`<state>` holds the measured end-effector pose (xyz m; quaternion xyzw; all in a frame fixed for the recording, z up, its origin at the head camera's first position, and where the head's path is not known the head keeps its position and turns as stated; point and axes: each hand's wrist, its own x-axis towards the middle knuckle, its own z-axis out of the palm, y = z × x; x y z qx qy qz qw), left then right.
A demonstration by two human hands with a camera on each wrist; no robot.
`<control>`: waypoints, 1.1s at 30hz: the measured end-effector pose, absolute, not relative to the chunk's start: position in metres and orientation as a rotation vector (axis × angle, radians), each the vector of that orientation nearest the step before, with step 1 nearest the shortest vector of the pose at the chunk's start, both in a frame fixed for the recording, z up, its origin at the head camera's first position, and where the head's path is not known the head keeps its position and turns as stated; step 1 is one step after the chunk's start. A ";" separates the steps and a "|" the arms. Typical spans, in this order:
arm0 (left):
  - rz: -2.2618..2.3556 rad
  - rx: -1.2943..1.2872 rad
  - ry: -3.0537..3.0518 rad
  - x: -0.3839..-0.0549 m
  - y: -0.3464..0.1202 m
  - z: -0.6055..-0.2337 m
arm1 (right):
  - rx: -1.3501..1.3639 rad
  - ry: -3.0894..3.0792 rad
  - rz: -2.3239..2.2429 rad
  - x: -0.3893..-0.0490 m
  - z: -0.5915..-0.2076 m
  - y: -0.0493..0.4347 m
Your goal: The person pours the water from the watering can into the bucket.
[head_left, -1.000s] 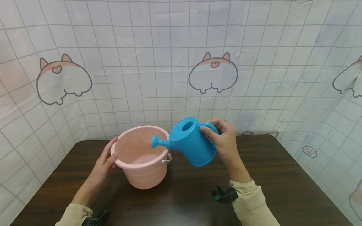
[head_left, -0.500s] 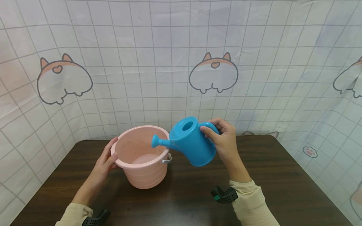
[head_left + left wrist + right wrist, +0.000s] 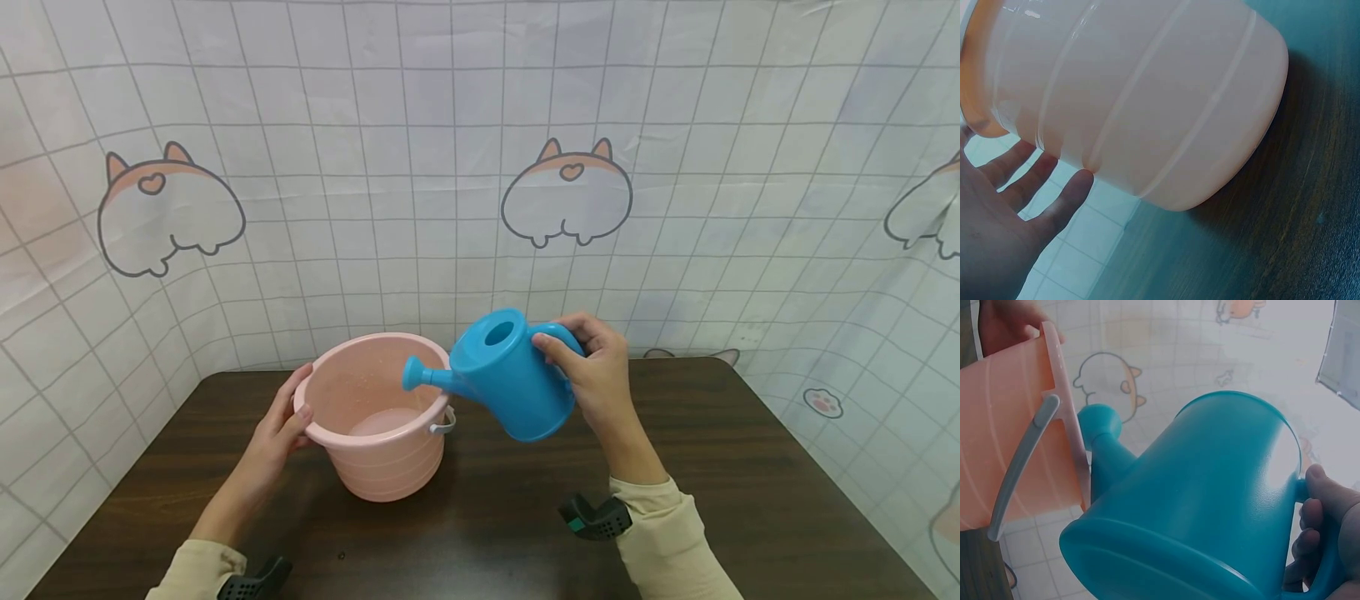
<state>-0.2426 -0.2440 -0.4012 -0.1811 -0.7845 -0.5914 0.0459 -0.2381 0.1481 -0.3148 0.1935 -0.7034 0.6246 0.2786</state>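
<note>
A pink bucket (image 3: 382,467) with a grey handle (image 3: 1022,469) stands on the table. My left hand (image 3: 273,429) holds its left side, thumb at the rim; in the left wrist view the fingers (image 3: 1063,200) lie against the outer wall below the rim. My right hand (image 3: 596,375) grips the loop handle of a blue watering can (image 3: 517,383), raised and tilted toward the bucket. Its spout (image 3: 1104,444) reaches over the bucket's right rim, the flared head above the opening. Droplets dot the bucket's inner wall, and a faint thin streak shows under the spout head.
The dark wooden table (image 3: 495,533) ends at the back against a white grid-patterned cloth (image 3: 375,167) with cartoon corgi prints. The cloth also rises at both sides. A black wrist device (image 3: 596,517) sits at each sleeve.
The watering can and right hand have shifted very slightly to the right, with the tilt much the same. My left hand and the bucket stay in place.
</note>
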 end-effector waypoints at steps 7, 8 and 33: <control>-1.819 -0.552 -2.393 -0.243 -0.244 -0.402 | 0.539 -1.908 1.654 -0.238 -0.316 0.150; -1.819 -0.550 -2.393 -0.243 -0.244 -0.402 | 0.541 -1.912 1.651 -0.238 -0.316 0.150; -1.818 -0.545 -2.390 -0.243 -0.244 -0.402 | 0.553 -1.894 1.645 -0.239 -0.316 0.150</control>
